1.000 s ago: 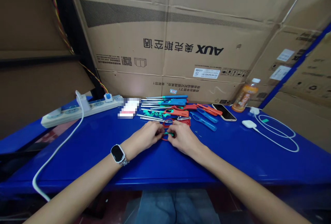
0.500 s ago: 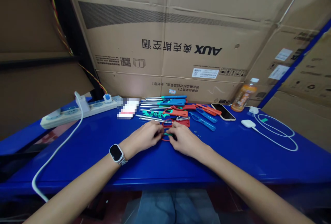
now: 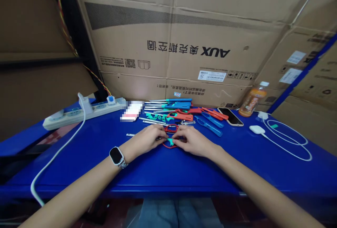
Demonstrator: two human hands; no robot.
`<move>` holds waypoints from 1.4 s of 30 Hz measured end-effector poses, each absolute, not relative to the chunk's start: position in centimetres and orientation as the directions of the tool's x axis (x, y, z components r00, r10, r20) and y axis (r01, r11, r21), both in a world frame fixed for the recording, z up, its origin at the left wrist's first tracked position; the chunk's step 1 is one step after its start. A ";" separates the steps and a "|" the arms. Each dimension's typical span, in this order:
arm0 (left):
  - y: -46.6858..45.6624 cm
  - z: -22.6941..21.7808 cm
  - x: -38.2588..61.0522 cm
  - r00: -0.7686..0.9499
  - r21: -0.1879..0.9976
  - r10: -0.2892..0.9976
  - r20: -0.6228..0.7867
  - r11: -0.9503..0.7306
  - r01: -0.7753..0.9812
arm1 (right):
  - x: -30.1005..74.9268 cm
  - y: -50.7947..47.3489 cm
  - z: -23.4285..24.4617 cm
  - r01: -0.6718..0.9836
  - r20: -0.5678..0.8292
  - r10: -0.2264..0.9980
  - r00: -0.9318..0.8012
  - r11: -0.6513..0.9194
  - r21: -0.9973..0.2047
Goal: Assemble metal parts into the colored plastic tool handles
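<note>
Both hands are resting on the blue table, a little back from the middle of its near edge, with their fingertips meeting. The left hand (image 3: 147, 140) and the right hand (image 3: 190, 142) are each pinching a small teal plastic piece (image 3: 170, 141) from opposite sides, so it is sitting directly between them. A red plastic loop (image 3: 166, 146) is showing just under the teal piece, against the table (image 3: 231, 164). A thin metal rod (image 3: 131, 135) is sticking out from behind the left hand's fingers, pointing towards the table's left edge. Whether the rod joins the teal piece is hidden by the fingers. A dark-faced smartwatch (image 3: 117, 156) is sitting on the left wrist.

Just beyond the hands, towards the far edge, a heap of long tools with metal rods and teal, blue and red plastic handles (image 3: 171, 110) is lying. To its right, a dark smartphone (image 3: 231, 116) is lying flat and an orange drink bottle (image 3: 252, 101) is standing at the far edge. A white power strip (image 3: 84, 112) is lying near the far left corner. A white charging puck with a looped cable (image 3: 285, 140) is lying towards the right edge. A large brown cardboard box (image 3: 179, 52) is standing behind the table.
</note>
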State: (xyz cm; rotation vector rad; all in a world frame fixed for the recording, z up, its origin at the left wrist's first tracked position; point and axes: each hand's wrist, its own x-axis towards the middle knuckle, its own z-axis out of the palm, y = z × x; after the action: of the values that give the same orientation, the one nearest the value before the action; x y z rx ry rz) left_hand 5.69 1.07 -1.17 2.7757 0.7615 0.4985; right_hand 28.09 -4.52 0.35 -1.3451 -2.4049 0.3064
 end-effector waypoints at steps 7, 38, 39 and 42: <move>0.0 -0.6 5.0 0.868 0.115 0.413 0.275 -0.911 0.397 | 28.5 -5.2 -0.7 0.780 0.266 0.774 -0.575 0.617 -0.109; 0.3 1.0 5.1 0.568 0.339 0.563 0.600 -0.822 0.457 | 29.7 -0.8 -0.6 0.667 0.441 0.817 -0.371 0.565 -0.486; 0.6 1.4 5.4 0.529 0.361 0.579 0.621 -0.810 0.462 | 29.6 -1.0 -0.5 0.652 0.459 0.803 -0.381 0.585 -0.482; 1.6 2.0 6.3 0.477 0.433 0.657 0.584 -0.748 0.503 | 29.5 -1.7 -0.2 0.632 0.501 0.765 -0.405 0.630 -0.451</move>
State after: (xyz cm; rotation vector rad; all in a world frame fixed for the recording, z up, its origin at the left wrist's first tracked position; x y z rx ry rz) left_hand 6.34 1.58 2.00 2.5206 1.0042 1.1293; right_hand 29.50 -1.66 -0.18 -1.0872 -2.1580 0.2469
